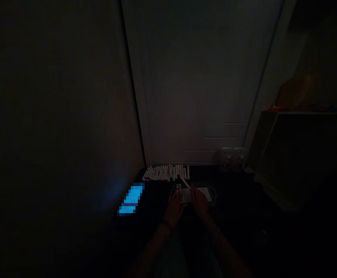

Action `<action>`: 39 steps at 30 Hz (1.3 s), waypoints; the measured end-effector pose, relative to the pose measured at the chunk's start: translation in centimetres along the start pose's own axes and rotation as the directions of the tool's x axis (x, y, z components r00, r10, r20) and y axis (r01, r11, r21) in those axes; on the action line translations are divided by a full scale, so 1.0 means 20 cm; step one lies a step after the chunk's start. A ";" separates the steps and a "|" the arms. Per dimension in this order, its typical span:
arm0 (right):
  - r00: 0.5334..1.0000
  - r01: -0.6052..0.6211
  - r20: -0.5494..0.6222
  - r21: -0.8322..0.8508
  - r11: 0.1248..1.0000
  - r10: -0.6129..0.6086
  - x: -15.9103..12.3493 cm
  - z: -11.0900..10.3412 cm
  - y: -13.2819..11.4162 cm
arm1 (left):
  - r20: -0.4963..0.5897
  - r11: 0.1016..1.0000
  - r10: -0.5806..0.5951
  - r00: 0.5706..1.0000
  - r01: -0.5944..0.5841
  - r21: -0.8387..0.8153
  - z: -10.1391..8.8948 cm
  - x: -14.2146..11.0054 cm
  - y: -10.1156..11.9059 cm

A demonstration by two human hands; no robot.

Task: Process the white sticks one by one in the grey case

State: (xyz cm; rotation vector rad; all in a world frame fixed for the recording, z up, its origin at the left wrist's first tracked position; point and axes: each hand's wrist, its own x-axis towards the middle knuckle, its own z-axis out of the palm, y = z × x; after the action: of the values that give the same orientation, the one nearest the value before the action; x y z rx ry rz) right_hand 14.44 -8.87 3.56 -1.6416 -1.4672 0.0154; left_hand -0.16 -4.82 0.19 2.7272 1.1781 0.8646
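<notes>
The scene is very dark. My right hand (199, 200) is closed on a white marker (185, 182) with a dark end, which slants up to the left. Below that hand lies a clear shallow tray (213, 194) with something white and flat inside. My left hand (174, 206) lies over the tray's left part, fingers stretched forward and thumb apart. Just beyond its fingertips are two short white markers (178, 187) with reddish bands. Whether those fingertips touch them is too dim to tell. Behind the tray is a row of white markers (164, 173), side by side.
A glowing blue blurred screen (131, 199) lies left on the dark table. Two small clear containers (232, 159) stand at the back right, against a pale panelled door (197, 96). A wall (70, 116) bounds the left; a cabinet (304, 143) with things on top stands right.
</notes>
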 end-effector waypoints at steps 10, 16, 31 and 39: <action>0.998 0.014 -0.050 -0.212 0.977 -0.025 -0.05 0.01 -0.03 | -0.107 0.993 -0.078 0.991 0.068 -0.096 -0.12 0.00 0.04; 0.996 0.089 -0.003 -0.228 0.970 -0.092 -0.08 0.03 -0.04 | -0.219 0.915 -0.363 0.906 0.302 -0.269 -0.15 0.12 0.03; 0.979 0.190 0.111 -0.184 0.964 -0.172 -0.09 -0.01 -0.08 | -0.064 0.623 -0.484 0.873 0.293 -0.725 -0.09 0.17 -0.09; 0.993 0.119 0.006 -0.102 0.988 -0.119 -0.08 0.01 -0.05 | -0.144 0.571 -0.565 0.813 0.259 -0.780 -0.08 0.19 -0.12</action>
State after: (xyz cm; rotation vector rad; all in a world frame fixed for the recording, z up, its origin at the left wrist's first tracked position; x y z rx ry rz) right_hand 13.14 -10.22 3.16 -1.6321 -1.5867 -0.1287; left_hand -0.44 -0.86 2.62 1.5654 1.1126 1.4327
